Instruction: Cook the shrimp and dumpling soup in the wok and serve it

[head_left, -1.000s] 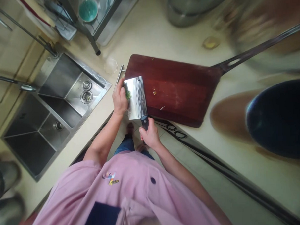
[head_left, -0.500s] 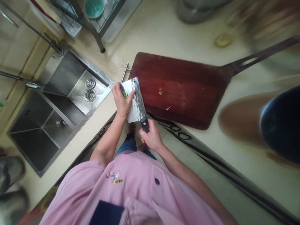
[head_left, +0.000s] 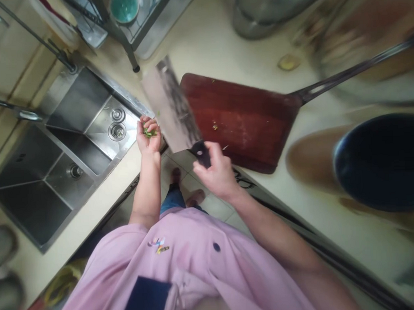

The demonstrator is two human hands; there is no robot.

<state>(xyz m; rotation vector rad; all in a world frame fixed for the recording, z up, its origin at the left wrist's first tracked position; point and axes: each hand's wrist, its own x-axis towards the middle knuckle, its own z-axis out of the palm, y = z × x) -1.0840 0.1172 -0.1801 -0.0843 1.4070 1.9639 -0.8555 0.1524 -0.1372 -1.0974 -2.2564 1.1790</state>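
Observation:
My left hand [head_left: 147,144] is palm up near the sink edge, its fingers curled around a small heap of chopped green vegetable [head_left: 150,133]. My right hand [head_left: 218,170] grips the black handle of a cleaver [head_left: 173,106]. Its broad blade is tilted up, slightly blurred, and a green speck clings to it. Behind the blade lies a dark red cutting board [head_left: 243,121] with a few small scraps on it. The blade hides part of the board's left side.
To the left is a double-bowl steel sink [head_left: 100,153]. A rack with a teal bowl [head_left: 124,7] stands at the back. A metal pot [head_left: 252,20] holds something green. A long dark handle [head_left: 347,73] reaches over the board's right corner, and a dark round vessel [head_left: 382,163] is at right.
My left hand has come off the blade and turned palm up with the green pieces in it. The cleaver has been raised away from that hand in my right hand.

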